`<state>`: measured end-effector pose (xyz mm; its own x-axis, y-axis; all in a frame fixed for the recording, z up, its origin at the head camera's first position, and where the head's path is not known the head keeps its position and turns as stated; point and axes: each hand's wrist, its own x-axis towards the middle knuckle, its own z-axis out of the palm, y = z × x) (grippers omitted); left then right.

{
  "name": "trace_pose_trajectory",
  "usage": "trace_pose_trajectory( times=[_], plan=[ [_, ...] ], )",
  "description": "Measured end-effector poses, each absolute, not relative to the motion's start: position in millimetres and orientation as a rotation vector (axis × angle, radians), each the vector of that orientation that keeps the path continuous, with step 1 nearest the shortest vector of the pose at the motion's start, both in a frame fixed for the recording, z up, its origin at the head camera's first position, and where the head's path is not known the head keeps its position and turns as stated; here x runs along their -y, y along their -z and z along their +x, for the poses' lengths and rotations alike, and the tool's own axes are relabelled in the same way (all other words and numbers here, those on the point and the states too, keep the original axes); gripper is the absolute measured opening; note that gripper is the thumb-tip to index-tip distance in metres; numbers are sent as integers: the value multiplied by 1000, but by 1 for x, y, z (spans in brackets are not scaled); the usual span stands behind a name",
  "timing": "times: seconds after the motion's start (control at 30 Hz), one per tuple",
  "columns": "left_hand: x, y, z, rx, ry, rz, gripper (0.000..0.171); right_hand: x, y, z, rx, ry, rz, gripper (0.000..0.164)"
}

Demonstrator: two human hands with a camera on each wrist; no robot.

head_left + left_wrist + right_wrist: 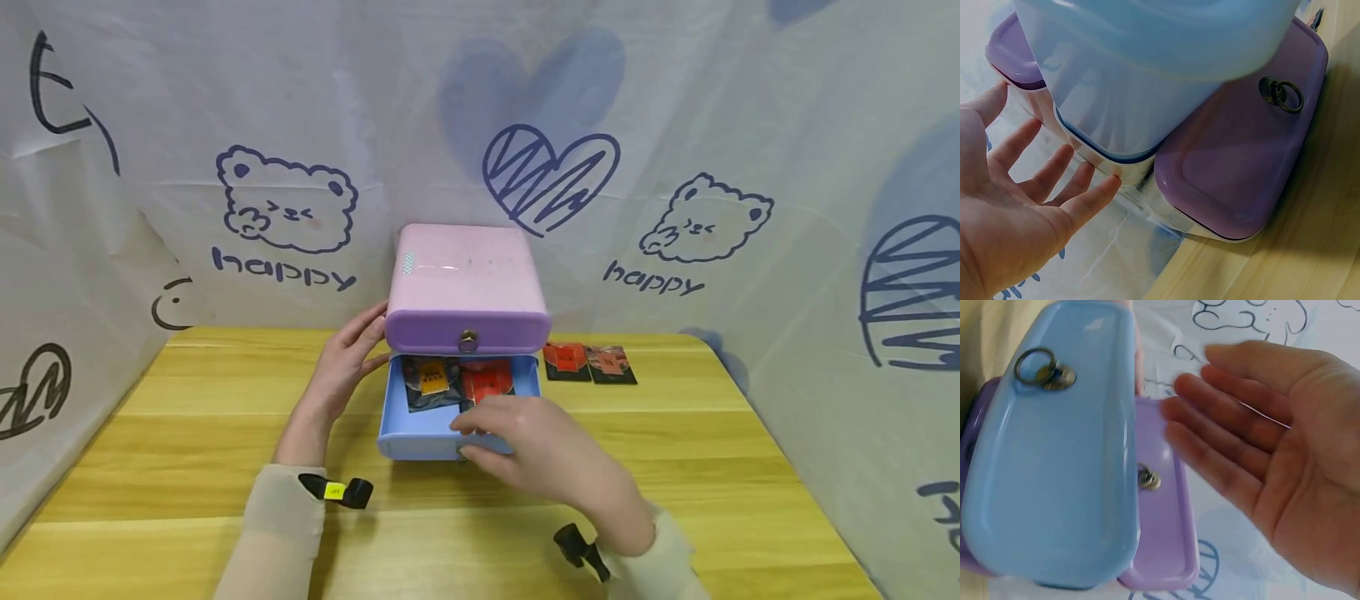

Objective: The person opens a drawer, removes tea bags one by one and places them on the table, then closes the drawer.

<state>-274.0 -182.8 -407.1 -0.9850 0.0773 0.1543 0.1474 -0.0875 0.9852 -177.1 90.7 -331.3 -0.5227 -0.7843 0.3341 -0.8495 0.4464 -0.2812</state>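
A small drawer cabinet [471, 271] with a pink top stands at the back of the table. Its blue middle drawer [416, 448] is pulled out, between purple drawers above and below. In it lie a dark packet with an orange label [432, 377] and a red-and-black packet [483, 379], the latter partly hidden. My left hand [339, 367] is beside the cabinet's left side, its spread fingertips at the wall. My right hand [536, 442] hovers over the drawer's front right, fingers extended and holding nothing; the right wrist view shows it apart from the blue front [1060, 462].
Two more packets, a red-and-black packet [567, 360] and a darker packet [611, 364], lie on the table right of the cabinet. A white printed curtain [420, 108] hangs close behind. Ring pulls [1045, 370] stick out from the drawer fronts.
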Motion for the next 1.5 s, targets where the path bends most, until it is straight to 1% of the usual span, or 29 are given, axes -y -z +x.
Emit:
trace_pose_trajectory(
  times=[0.2, 0.5, 0.83, 1.1, 1.37, 1.5],
  plan=[
    [182, 406, -274, 2085, 2273, -264, 52, -100, 333, -192, 2380, -553, 1320, 28],
    [181, 408, -275, 2082, 2280, -249, 53, -111, 341, -222, 2567, -342, 1204, 38],
    [181, 408, -276, 2075, 2288, -253, 52, -111, 351, -243, 2728, -184, 1221, 40],
    [184, 407, -276, 2083, 2275, -240, 52, -101, 356, -257, 2825, -61, 1245, 48],
    [184, 407, -275, 2090, 2276, -239, 53, -95, 365, -263, 2862, 111, 1296, 58],
    [183, 408, -275, 2091, 2277, -239, 53, -93, 366, -263, 2845, 160, 1322, 59]
  ],
)
